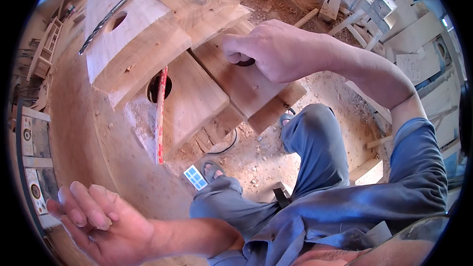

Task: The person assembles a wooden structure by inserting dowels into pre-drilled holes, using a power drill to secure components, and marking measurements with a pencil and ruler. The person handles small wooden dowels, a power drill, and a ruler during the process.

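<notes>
- We wear a blue-grey, collared cloth shirt [335, 212].
- Its right sleeve [419, 148] ends near the elbow [411, 93].
- Our hands [106, 224] are bare.
- We have loose, blue-grey cloth trousers [320, 143].
- Our black strap [282, 198] is flat.
- We wear dark, open-toed sandals [209, 170].

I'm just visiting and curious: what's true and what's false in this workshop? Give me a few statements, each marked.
1. The right hand is at a dark hole in a wooden block. True.
2. The drill bit lies on the ground. False: the drill bit lies on another block.
3. A red-and-white stick crosses a round hole. True.
4. The person is barefoot. False: they wear sandals.
5. Both hands are at the blocks. False: the left hand is apart from them.
</notes>
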